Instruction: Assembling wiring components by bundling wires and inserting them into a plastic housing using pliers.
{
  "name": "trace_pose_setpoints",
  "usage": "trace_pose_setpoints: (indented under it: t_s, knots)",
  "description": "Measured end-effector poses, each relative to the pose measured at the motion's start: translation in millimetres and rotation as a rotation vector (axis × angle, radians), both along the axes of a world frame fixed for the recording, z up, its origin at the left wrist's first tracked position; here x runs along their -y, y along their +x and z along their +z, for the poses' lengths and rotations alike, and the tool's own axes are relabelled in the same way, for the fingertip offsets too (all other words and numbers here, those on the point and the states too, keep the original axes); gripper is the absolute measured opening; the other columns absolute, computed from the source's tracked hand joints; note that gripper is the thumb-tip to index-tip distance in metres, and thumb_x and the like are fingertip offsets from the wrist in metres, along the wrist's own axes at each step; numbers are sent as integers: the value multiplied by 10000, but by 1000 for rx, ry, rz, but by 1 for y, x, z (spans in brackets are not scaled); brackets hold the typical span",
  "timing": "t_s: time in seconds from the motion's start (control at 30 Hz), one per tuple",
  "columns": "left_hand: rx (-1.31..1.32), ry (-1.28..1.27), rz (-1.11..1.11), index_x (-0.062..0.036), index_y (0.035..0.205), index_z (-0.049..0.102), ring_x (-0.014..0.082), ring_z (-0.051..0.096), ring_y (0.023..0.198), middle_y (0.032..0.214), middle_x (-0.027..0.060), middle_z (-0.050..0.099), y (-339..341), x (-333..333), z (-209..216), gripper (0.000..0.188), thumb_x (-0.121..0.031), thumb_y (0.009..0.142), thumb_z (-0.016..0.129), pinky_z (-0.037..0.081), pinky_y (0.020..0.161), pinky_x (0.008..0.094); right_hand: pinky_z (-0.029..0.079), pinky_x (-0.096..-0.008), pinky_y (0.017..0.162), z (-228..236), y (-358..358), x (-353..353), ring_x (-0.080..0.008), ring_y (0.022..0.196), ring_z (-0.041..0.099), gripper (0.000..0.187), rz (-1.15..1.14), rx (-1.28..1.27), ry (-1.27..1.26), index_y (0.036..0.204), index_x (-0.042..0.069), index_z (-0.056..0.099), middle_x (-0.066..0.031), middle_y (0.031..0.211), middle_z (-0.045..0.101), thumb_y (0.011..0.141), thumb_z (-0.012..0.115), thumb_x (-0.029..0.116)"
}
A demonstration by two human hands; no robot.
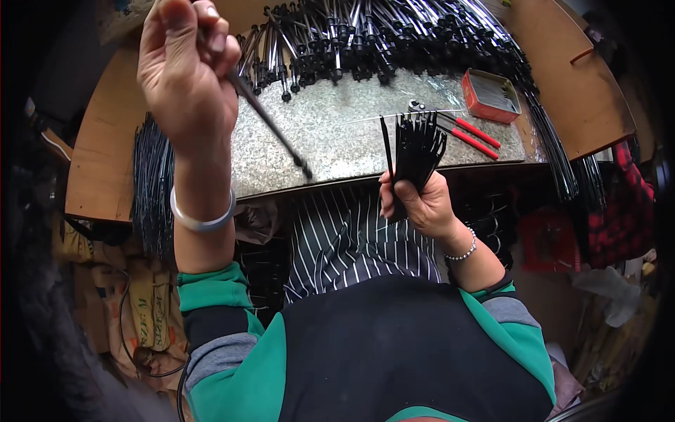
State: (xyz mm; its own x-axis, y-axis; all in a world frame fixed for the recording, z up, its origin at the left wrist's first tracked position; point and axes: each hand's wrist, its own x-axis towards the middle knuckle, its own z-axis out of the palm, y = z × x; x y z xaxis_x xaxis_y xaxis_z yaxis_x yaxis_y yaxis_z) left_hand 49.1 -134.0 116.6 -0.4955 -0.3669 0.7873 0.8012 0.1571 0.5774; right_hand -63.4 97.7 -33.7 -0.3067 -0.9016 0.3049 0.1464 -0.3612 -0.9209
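Raised at the upper left, my left hand [190, 77] is closed around one slim dark rod [271, 130], which slants down to the right and ends in a small black knob. My right hand [422, 200] grips a bundle of thin black strips [420, 149] upright at the table's front edge, thumb across them. One strip stands a little apart from the others, and several have bent-over tips. Beyond both hands lies a big heap of shiny rods with black end pieces [344, 42], piled on the speckled grey tabletop [281, 155].
Red-handled pliers [474, 137] lie right of the bundle, near a red open tin [492, 98] with small pieces inside. Bundles of long dark strands hang over the table edge at left [151, 186] and right [555, 151]. Wooden boards [105, 133] flank the tabletop.
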Motion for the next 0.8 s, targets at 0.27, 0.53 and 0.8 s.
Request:
trace_pose_setpoints:
  t_s: [0.27,0.53,0.8]
  knots:
    - [290,498,-130,8,1225,432,210,613,921,1060,180,583,8,-73,-64,334,-119,919,472,557,705,273,481,-238,532,10,9,1,-135,590,573,272,20,-42,-6,978,-22,520,-85,700,569,910,509,241]
    - [230,534,-244,-27,1262,419,245,608,942,1060,157,580,3,-83,-86,398,-168,903,517,541,780,335,483,-249,528,10,12,9,-138,571,567,282,77,-69,66,932,-17,513,-84,679,571,906,515,263]
    - [189,641,-249,-38,1290,371,234,611,953,1097,196,573,-4,-89,-88,402,-148,919,480,526,810,349,507,-250,493,12,16,21,-124,593,556,359,22,-38,28,948,-21,511,-70,776,547,886,526,332]
